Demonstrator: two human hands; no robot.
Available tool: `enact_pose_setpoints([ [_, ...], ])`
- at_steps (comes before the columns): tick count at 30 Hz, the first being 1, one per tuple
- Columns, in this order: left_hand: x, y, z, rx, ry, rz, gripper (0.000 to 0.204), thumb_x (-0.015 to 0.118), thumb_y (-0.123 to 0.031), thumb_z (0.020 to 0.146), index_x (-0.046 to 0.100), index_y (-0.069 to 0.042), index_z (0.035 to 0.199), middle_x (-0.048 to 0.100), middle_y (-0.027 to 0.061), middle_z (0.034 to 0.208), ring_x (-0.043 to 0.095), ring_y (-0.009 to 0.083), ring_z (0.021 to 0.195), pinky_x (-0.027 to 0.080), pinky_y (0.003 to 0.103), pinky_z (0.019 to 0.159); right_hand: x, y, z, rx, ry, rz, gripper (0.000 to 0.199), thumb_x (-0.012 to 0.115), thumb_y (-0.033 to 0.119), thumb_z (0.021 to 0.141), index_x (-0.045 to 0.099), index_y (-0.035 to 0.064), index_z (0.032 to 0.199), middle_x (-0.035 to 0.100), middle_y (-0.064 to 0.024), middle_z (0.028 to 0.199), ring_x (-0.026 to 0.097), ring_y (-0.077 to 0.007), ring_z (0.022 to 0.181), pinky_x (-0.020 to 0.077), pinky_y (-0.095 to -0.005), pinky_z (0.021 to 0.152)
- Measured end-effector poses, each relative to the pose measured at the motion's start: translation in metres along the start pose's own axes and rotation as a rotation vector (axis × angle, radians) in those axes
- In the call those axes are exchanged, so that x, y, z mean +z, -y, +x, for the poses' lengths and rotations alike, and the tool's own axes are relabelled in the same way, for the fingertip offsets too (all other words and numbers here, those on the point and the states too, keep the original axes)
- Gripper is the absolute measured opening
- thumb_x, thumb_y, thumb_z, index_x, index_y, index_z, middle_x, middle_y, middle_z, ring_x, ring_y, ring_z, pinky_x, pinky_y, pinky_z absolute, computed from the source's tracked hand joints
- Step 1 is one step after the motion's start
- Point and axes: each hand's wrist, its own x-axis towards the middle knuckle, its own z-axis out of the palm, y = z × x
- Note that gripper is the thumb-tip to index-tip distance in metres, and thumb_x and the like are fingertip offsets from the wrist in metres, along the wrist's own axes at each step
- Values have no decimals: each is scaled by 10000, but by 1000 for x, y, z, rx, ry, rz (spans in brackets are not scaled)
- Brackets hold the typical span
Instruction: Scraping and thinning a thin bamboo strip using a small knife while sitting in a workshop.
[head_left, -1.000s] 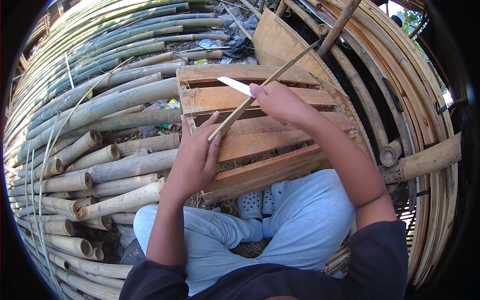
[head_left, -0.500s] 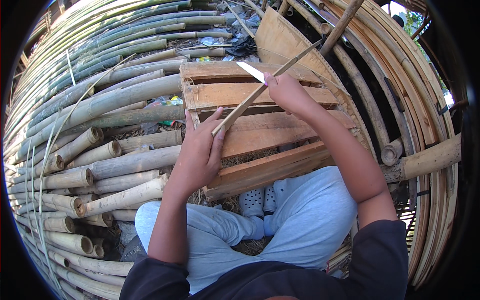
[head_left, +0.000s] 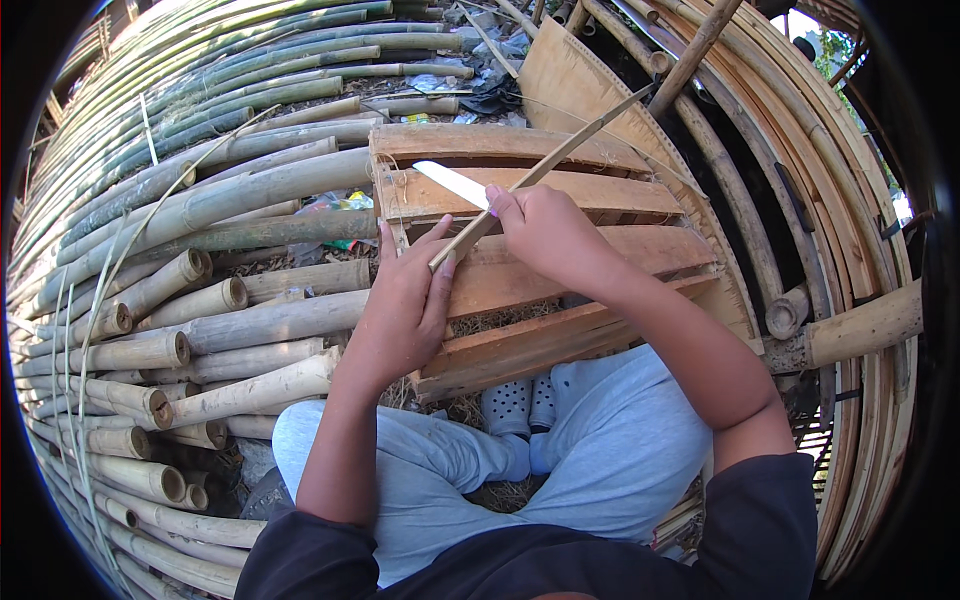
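Observation:
A long, thin bamboo strip (head_left: 572, 145) slants from my left hand up to the far right, above a slatted wooden crate (head_left: 600, 250). My left hand (head_left: 405, 298) grips the strip's near end between thumb and fingers. Closed around a knife, my right hand (head_left: 550, 230) is farther up, beside the strip. The knife's pale blade (head_left: 450, 183) points to the upper left, and its handle is mostly hidden in my fist. The blade's base lies against or very close to the strip; exact contact cannot be made out.
Stacked bamboo poles (head_left: 270, 190) fill the left side, their cut ends facing me. A tan woven panel (head_left: 570, 75) leans behind the crate. Long wooden planks (head_left: 850, 200) and a bamboo crosspiece (head_left: 865, 325) stand at the right. My legs (head_left: 630, 410) are bent before the crate.
My right hand has drawn the knife down along the strip, toward me and to the left, nearer my left hand. My left hand keeps its hold almost in place.

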Motion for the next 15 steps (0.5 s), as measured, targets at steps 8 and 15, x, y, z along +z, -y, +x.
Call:
enact_pose_setpoints([
  [8,1,2,-1,-19,55,39,340,406,-121,1069,525,18,1355,552,200,1441,453,397,1392,31,561,1259,7,-10,5,-12,-124,-42,609,374,374,1090,697,-74,834,678,-244,719,683,-412,730,540,-478,737],
  [15,-2,-5,1,10,40,-6,273,431,-100,1050,583,19,1243,570,263,1374,472,429,1354,69,664,1216,-29,-28,31,194,-151,-11,598,390,385,1084,692,-77,854,671,-270,748,681,-427,759,540,-489,739],
])
